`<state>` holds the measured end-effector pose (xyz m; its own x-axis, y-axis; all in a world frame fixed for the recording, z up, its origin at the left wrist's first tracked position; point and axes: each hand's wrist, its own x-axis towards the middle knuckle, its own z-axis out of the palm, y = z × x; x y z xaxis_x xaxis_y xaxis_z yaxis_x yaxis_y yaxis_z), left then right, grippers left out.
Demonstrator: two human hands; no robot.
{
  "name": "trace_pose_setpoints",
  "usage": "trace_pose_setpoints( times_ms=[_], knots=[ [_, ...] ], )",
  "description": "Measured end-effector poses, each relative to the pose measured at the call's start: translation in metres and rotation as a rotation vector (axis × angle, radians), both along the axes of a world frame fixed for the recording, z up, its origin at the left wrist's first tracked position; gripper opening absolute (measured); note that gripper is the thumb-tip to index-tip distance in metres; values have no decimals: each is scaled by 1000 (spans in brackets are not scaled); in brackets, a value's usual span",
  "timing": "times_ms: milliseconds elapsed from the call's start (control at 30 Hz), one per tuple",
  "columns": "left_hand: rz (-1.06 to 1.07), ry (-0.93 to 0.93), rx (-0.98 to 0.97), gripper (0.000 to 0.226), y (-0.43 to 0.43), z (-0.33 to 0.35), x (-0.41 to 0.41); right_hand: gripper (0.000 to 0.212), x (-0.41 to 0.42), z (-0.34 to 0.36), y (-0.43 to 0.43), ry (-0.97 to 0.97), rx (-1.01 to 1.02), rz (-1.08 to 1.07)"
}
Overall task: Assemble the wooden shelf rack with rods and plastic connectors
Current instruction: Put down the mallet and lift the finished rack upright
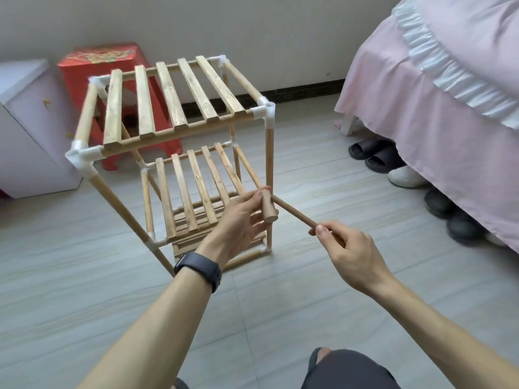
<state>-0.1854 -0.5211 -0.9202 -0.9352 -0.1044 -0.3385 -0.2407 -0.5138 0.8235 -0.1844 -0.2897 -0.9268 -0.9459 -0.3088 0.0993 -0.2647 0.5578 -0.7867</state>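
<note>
Holding one mallet, left hand, right hand, one rack

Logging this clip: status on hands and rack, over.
Left hand grips mallet head. Right hand pinches its handle. Rack upright behind. Nothing in the way.

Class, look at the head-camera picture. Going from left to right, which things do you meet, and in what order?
White cabinet → red stool → left hand → right hand → pink bed cover. The wooden rack and the wooden mallet overlap others, so both are left out.
</note>
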Motion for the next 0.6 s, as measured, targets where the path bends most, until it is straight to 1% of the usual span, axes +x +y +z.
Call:
trace_pose_setpoints(
  times_ms=[200, 300, 333, 433, 500, 600],
  knots=[
    [-20, 34, -119, 32, 20, 11, 6, 24, 13, 13, 20, 52, 46, 0],
    [-70, 98, -261, 27, 29, 10, 6, 29, 13, 17, 24, 20, 94, -22],
    [-64, 118, -291, 25, 34, 9, 6, 30, 13, 17, 24, 21, 103, -30],
    [55, 144, -284, 24, 46, 7, 2, 33, 19, 13, 16, 47, 93, -52],
    [112, 161, -313, 23, 50, 3, -2, 33, 19, 9, 11, -13, 30, -71],
    [118, 148, -372, 21, 52, -9, -7, 34, 7, 0, 11, -198, -86, -97]
  ],
)
